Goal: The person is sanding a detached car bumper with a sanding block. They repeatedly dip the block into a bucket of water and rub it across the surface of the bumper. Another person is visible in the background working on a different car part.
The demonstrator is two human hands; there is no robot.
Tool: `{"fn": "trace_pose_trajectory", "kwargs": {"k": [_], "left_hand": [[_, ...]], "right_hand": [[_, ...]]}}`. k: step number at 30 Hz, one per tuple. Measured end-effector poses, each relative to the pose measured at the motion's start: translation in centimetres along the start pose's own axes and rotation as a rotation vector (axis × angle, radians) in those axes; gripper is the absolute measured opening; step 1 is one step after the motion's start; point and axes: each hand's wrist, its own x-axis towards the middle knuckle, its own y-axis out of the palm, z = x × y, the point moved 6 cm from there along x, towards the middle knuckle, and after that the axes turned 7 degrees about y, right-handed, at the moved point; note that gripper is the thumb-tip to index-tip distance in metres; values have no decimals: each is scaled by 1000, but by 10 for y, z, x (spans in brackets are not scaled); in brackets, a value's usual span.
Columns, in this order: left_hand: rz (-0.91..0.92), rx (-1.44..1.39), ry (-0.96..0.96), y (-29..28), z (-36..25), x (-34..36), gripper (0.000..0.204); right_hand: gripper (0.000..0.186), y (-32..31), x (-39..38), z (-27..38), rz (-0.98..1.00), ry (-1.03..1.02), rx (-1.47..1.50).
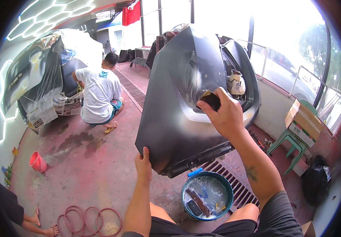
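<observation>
A large dark-grey car bumper (166, 106) stands tilted in front of me, with whitish patches around its middle and an opening on its right side. My right hand (227, 114) is closed around a black sanding block (210, 102) with a yellowish-brown edge, held against the bumper's pale patch. The underside of the block is hidden. Down at the bumper's lower left edge, my left hand (143, 164) grips it, thumb in front and the other fingers mostly out of sight behind. A tied pale bag (236, 83) rests in the opening.
Between my knees stands a blue bucket (231, 193) of cloudy water with a brown strip inside. A floor grate (241, 193) runs beneath. A person (99, 94) crouches by a masked car at left. Nearby are a red bucket (38, 162), coiled hose (87, 223) and green stool (291, 144).
</observation>
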Motion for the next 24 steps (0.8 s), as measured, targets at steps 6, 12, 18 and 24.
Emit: {"fn": "trace_pose_trajectory", "kwargs": {"k": [6, 12, 18, 24], "left_hand": [[-66, 39, -19, -2, 7, -3, 55], [-68, 4, -7, 15, 5, -17, 53], [-82, -40, 25, 5, -3, -14, 52], [-97, -33, -27, 8, -3, -14, 50]], "right_hand": [[49, 38, -3, 9, -68, 58, -237], [47, 43, 31, 44, -107, 145, -276], [47, 39, -7, 25, -127, 173, -230], [45, 46, 35, 52, -150, 103, -357]]}}
